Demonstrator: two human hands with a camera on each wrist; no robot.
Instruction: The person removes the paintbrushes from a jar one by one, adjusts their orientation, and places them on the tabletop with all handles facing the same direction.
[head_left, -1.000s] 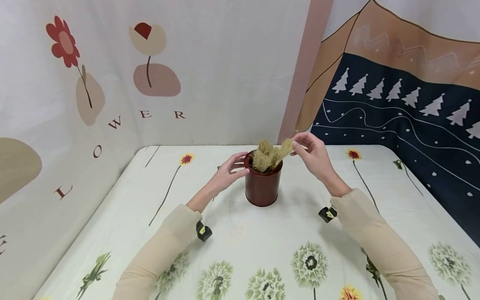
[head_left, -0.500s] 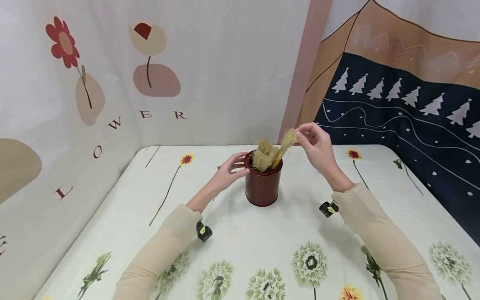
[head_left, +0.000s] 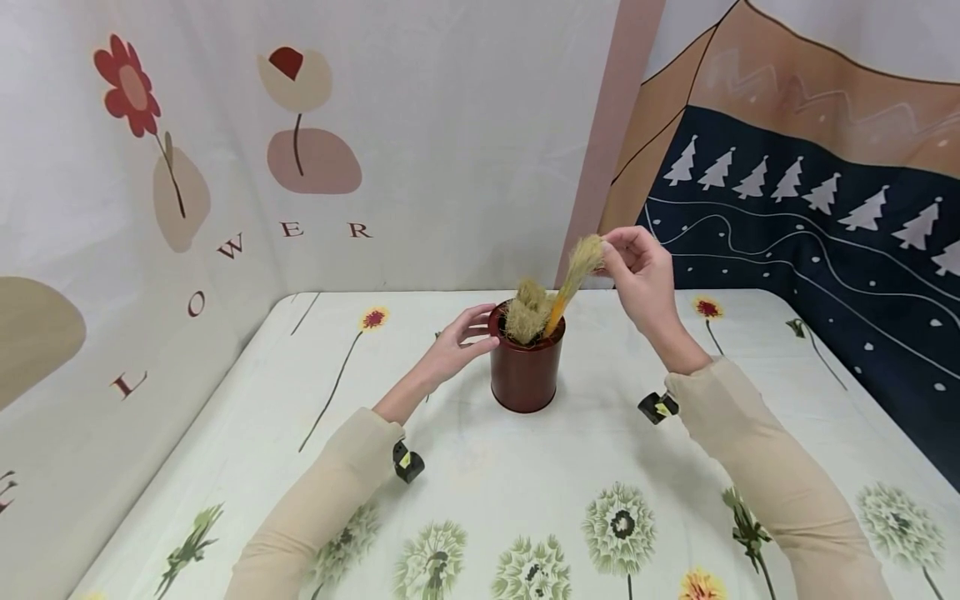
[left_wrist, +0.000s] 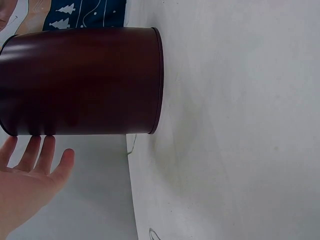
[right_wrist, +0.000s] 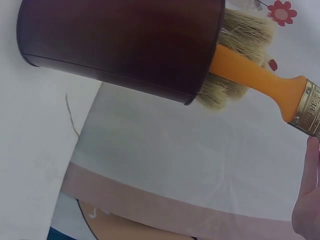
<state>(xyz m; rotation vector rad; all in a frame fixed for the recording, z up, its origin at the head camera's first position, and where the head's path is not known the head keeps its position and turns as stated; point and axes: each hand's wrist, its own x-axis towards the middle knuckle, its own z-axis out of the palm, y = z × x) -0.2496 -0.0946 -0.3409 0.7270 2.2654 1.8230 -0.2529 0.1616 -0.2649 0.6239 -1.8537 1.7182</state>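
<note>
**Brush half out of the tin**

Tin (head_left: 525,371) stands upright on the table (head_left: 480,475), in the middle. The left hand (head_left: 457,343) rests against its left side near the rim, with fingers (left_wrist: 41,152) straight and relaxed, holding nothing. The right hand (head_left: 637,271) is above and to the right of the tin and pinches the bristle end of a brush (head_left: 572,283). The brush is tilted, its orange handle (right_wrist: 255,77) partly inside the tin. More brushes (head_left: 527,310) stand in the tin, bristles up.
</note>
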